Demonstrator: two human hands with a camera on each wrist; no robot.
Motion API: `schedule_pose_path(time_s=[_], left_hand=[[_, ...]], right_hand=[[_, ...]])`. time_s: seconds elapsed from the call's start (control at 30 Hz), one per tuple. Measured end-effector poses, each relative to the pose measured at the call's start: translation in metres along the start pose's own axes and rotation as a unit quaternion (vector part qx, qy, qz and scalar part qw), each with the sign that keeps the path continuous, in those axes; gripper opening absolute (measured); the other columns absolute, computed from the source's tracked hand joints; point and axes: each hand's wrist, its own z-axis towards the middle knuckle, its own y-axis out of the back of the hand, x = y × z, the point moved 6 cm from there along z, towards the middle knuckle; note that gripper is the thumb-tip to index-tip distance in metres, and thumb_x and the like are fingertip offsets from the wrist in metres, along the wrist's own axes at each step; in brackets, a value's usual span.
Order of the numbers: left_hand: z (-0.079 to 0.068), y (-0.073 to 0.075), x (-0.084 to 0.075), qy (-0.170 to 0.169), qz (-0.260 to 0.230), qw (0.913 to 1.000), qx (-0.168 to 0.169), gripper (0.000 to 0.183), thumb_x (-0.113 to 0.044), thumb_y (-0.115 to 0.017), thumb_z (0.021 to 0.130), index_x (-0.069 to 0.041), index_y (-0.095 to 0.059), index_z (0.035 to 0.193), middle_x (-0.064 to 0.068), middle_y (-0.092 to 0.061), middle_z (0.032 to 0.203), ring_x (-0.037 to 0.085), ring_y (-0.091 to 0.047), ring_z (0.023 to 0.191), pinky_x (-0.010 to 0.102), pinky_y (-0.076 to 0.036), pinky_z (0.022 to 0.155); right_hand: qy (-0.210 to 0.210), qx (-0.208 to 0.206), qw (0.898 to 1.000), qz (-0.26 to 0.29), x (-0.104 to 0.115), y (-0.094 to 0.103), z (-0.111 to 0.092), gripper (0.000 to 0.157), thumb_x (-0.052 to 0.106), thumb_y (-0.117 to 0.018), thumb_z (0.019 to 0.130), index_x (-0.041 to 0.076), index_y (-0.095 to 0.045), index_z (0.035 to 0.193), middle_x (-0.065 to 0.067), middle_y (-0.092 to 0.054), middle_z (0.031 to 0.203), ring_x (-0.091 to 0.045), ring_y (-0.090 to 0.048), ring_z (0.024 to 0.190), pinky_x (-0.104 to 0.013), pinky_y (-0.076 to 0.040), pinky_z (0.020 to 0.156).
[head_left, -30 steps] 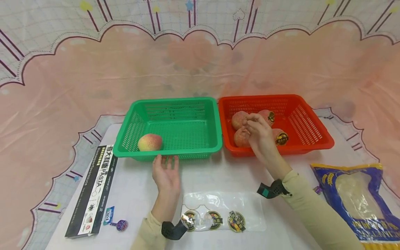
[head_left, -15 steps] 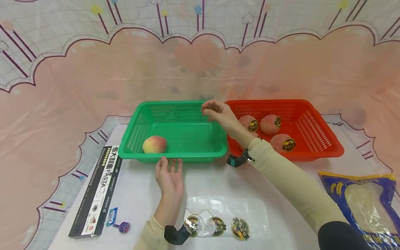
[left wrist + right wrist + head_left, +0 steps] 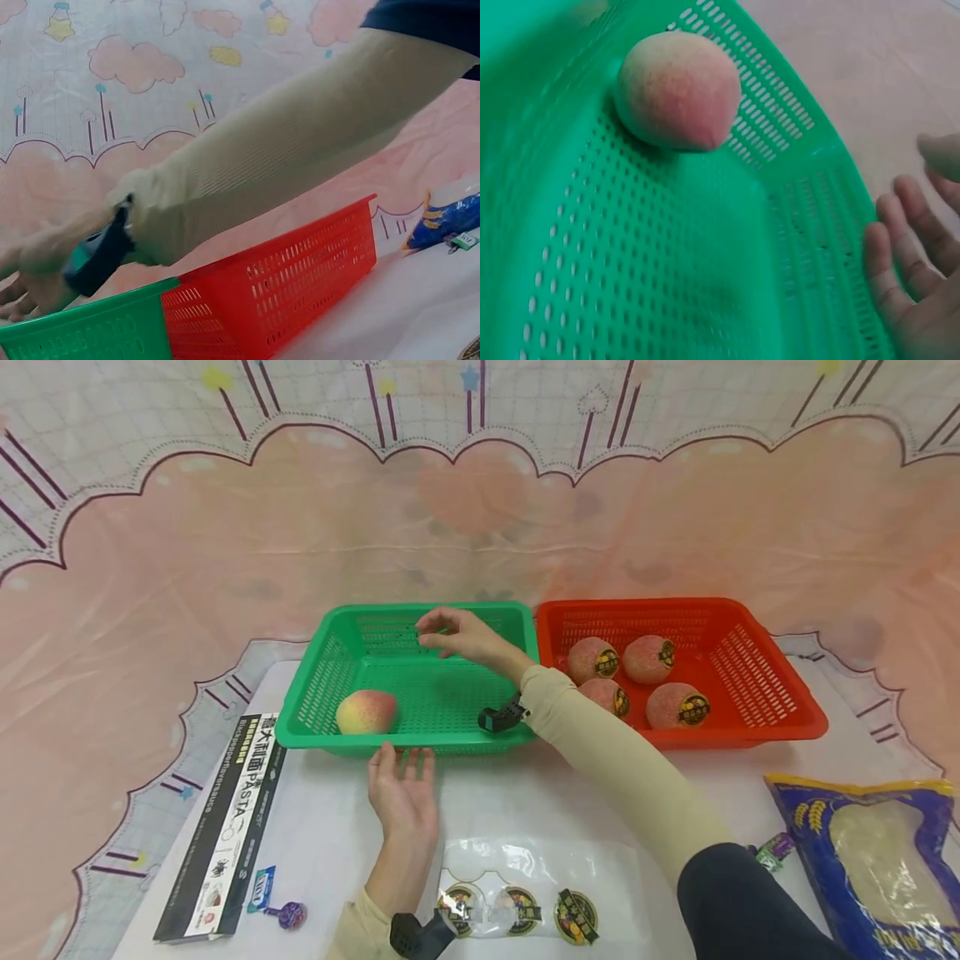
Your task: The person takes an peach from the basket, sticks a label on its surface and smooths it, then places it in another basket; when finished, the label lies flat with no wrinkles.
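My right hand (image 3: 457,635) hovers over the green basket (image 3: 438,739), its fingers loosely bent and nothing held. In the right wrist view that hand (image 3: 922,277) shows at the right edge, apart from the peach (image 3: 679,90). The yellow-pink peach (image 3: 367,712) lies in the basket's near left corner. With fingers extended, palm up, my left hand (image 3: 405,802) is at the basket's near side; whether it touches cannot be told. Several pinkish peaches (image 3: 647,660) with black-and-gold stickers (image 3: 693,710) sit in the red basket (image 3: 765,727) on the right.
A clear sheet (image 3: 540,860) with round stickers lies on the white table in front. To the left are a pasta box (image 3: 225,827) and a wrapped lollipop (image 3: 291,915); to the right, a blue bag (image 3: 870,860) and a small purple-green sweet (image 3: 772,852).
My right hand has moved left from the peaches in the red basket to above the green one. The stickers on the left peaches there now show. The left hand has stayed put.
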Motion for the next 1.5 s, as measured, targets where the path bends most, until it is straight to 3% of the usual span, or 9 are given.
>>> schedule_pose_path(time_s=[0.23, 0.4, 0.63, 0.77, 1.03, 1.27, 1.5], left_hand=[[-0.002, -0.001, 0.003, 0.0, 0.013, 0.9999, 0.003, 0.009, -0.02, -0.048, 0.091, -0.013, -0.042, 0.089, 0.003, -0.041, 0.096, 0.018, -0.046, 0.086, 0.032, -0.043, 0.086], [-0.001, 0.0, 0.001, -0.011, 0.016, 0.9998, 0.001, 0.01, -0.021, -0.048, 0.091, -0.014, -0.043, 0.088, 0.002, -0.042, 0.096, 0.017, -0.046, 0.086, 0.03, -0.044, 0.083], [-0.002, 0.002, -0.001, -0.013, 0.022, 0.9997, -0.001, 0.011, -0.023, -0.047, 0.092, -0.014, -0.041, 0.092, 0.001, -0.041, 0.098, 0.018, -0.043, 0.091, 0.03, -0.043, 0.085], [-0.002, 0.001, 0.003, -0.01, 0.033, 0.9994, 0.004, 0.012, -0.023, -0.047, 0.091, -0.014, -0.041, 0.094, 0.001, -0.041, 0.098, 0.017, -0.044, 0.091, 0.029, -0.043, 0.085], [-0.002, 0.002, 0.0, -0.021, 0.041, 0.9988, 0.016, 0.011, -0.024, -0.047, 0.092, -0.014, -0.041, 0.092, 0.001, -0.041, 0.099, 0.017, -0.045, 0.089, 0.028, -0.044, 0.083], [-0.003, 0.001, -0.003, -0.02, 0.039, 0.9989, 0.016, 0.01, -0.023, -0.048, 0.091, -0.015, -0.042, 0.09, 0.0, -0.04, 0.097, 0.016, -0.044, 0.089, 0.029, -0.043, 0.085], [-0.001, 0.001, 0.0, -0.016, 0.033, 0.9992, 0.018, 0.012, -0.024, -0.048, 0.091, -0.014, -0.041, 0.091, 0.002, -0.041, 0.095, 0.017, -0.044, 0.089, 0.03, -0.042, 0.087]], right_hand=[[-0.058, 0.082, 0.994, 0.03, -0.016, -0.032, 0.009, 0.032, 0.02, -0.056, 0.087, 0.015, -0.049, 0.117, -0.01, -0.048, 0.125, -0.023, -0.049, 0.111, -0.043, -0.044, 0.091], [-0.115, 0.14, 0.981, 0.071, -0.021, -0.059, 0.017, 0.042, 0.02, -0.06, 0.084, 0.016, -0.044, 0.123, -0.006, -0.043, 0.13, -0.03, -0.041, 0.122, -0.046, -0.037, 0.099], [-0.194, 0.183, 0.961, 0.077, -0.032, -0.086, 0.029, 0.057, 0.024, -0.066, 0.079, 0.024, -0.04, 0.129, -0.003, -0.049, 0.127, -0.022, -0.044, 0.121, -0.043, -0.041, 0.094], [-0.213, 0.204, 0.953, 0.071, -0.038, -0.094, 0.031, 0.064, 0.025, -0.067, 0.078, 0.023, -0.034, 0.134, -0.004, -0.047, 0.128, -0.024, -0.044, 0.12, -0.043, -0.045, 0.089], [-0.212, 0.274, 0.938, 0.024, -0.035, -0.118, 0.036, 0.075, 0.026, -0.07, 0.075, 0.027, -0.028, 0.137, 0.001, -0.038, 0.133, -0.018, -0.045, 0.115, -0.038, -0.05, 0.081], [-0.214, 0.263, 0.941, 0.019, -0.031, -0.122, 0.037, 0.066, 0.024, -0.072, 0.073, 0.028, -0.038, 0.13, 0.001, -0.045, 0.123, -0.017, -0.05, 0.107, -0.036, -0.051, 0.079], [-0.199, 0.223, 0.954, 0.008, -0.028, -0.111, 0.036, 0.062, 0.026, -0.073, 0.071, 0.024, -0.043, 0.125, 0.001, -0.047, 0.119, -0.016, -0.051, 0.104, -0.036, -0.051, 0.076]])
